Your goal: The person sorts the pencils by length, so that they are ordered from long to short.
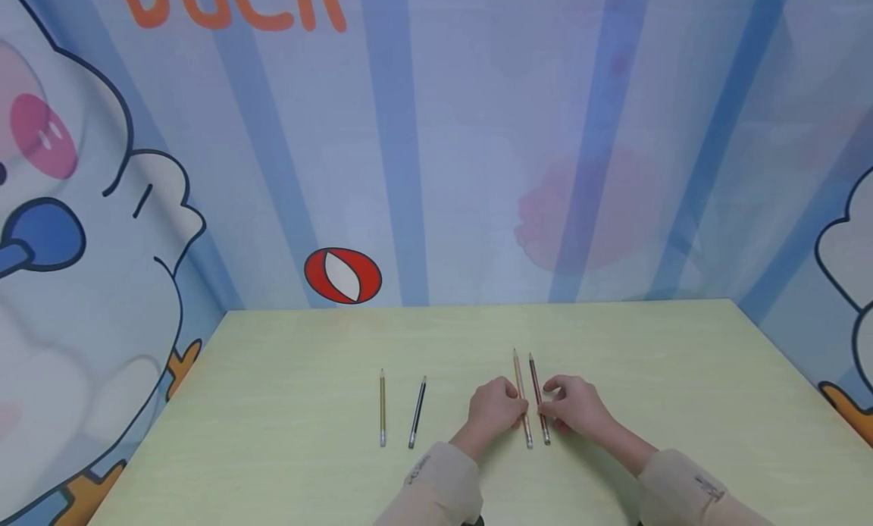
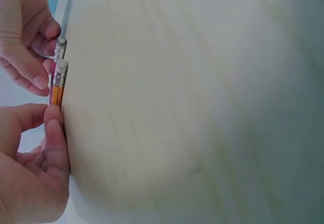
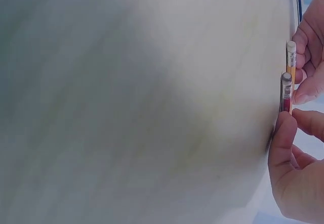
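Observation:
Two pencils lie side by side on the table, tips pointing away. My left hand (image 1: pixel 496 406) pinches the orange pencil (image 1: pixel 519 374) between thumb and fingers. Just to its right, a dark red pencil (image 1: pixel 535 378) is pinched by my right hand (image 1: pixel 578 406). A narrow gap separates the two pencils. In the left wrist view, the orange pencil (image 2: pixel 57 93) shows its pale eraser end beyond the fingertips. The right wrist view has the red pencil (image 3: pixel 287 104) with its eraser end standing out past my thumb and finger.
To the left, a yellow pencil (image 1: pixel 383 408) and a black pencil (image 1: pixel 418 411) lie apart on the pale yellow-green table (image 1: pixel 286 359). A printed blue backdrop (image 1: pixel 470 132) with cartoon figures rises behind the table's back edge and along both sides.

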Demonstrator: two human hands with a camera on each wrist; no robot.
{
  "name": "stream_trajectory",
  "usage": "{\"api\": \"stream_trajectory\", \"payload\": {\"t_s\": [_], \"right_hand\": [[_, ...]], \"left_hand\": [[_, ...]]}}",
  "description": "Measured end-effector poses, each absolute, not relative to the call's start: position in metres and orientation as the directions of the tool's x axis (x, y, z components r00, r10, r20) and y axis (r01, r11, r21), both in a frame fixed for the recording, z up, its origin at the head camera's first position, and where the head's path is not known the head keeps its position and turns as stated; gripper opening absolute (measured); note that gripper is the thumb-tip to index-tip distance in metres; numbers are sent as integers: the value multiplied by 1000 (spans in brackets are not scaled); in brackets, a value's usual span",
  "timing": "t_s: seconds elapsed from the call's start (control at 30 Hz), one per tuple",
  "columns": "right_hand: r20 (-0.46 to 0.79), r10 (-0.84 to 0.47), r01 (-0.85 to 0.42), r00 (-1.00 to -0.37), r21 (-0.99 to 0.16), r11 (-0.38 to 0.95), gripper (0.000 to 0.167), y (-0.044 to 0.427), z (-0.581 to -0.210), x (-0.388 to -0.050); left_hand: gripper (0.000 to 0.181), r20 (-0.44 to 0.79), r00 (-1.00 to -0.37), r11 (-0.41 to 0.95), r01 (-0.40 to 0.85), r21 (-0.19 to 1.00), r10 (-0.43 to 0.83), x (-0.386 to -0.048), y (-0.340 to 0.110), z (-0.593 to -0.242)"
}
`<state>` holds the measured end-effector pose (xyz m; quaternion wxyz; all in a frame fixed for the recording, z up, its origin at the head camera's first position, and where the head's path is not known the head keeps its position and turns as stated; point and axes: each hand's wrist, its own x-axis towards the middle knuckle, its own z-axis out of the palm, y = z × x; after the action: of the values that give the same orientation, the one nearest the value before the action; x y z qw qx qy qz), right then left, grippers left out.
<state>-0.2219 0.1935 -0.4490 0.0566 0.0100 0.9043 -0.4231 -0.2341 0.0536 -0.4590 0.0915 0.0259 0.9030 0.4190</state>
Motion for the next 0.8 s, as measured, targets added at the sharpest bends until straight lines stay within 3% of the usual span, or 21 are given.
{"api": "stream_trajectory", "payload": {"t_s": [0.23,0.47,0.8], "right_hand": [[-111,-30,66,-993,-763,642,28,194,-446,-219],[-126,-38,76,-991,-786,613,27,194,-441,-216],[-154,-26,118,-988,-842,527,32,187,-424,-226]], "left_hand": [[13,-143,-981,622,-33,783,129,-235,52,-460],[18,-174,-963,485,-55,873,205,-238,44,-462],[15,-155,-951,482,-7,876,267,-238,25,-444]]}}
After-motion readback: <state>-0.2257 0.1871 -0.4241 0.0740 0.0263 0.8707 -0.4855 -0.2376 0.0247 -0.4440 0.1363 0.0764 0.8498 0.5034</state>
